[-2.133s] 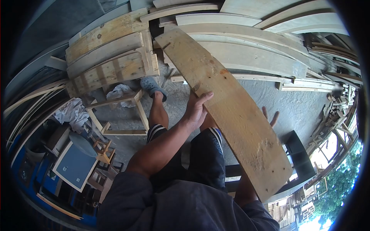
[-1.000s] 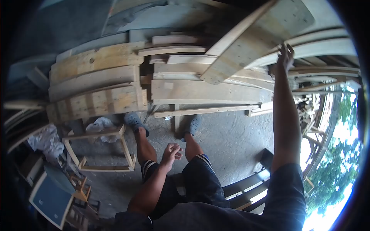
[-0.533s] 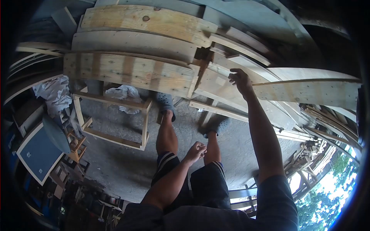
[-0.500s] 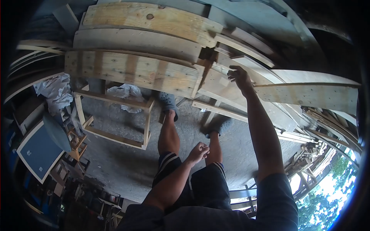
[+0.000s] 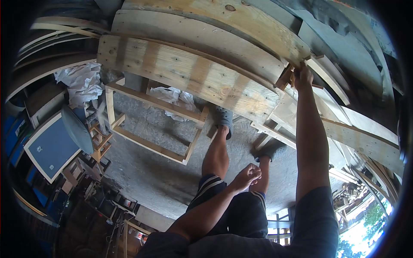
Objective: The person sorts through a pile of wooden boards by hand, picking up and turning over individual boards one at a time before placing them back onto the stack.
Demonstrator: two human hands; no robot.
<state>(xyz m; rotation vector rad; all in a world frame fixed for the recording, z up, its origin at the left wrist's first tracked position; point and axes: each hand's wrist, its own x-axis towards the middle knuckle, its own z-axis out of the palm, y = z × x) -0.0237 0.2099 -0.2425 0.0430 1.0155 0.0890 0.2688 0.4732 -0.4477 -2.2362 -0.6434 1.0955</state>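
Note:
My right hand (image 5: 304, 78) reaches into the gap at the right end of a knotty upper plank (image 5: 223, 17). Its fingers curl down among short wood pieces there, and what they grip is hidden. Just below the gap lies a wide nail-marked board (image 5: 185, 75) with darker stripes. Close in front of my shorts, my left hand (image 5: 248, 177) is curled closed in the air, with nothing visible in it.
A rectangular wooden frame (image 5: 150, 148) stands on the concrete floor (image 5: 159, 189) beside my feet. Crumpled white sheets (image 5: 81, 81) lie at the left, near a blue panel (image 5: 53, 146) with a pale border. A long plank (image 5: 365, 139) juts out at the right.
My right hand has moved from above the boards on the right to the upper plank's end, its fingers curling in. The view has swung, shifting the boards rightward. My left hand stays closed.

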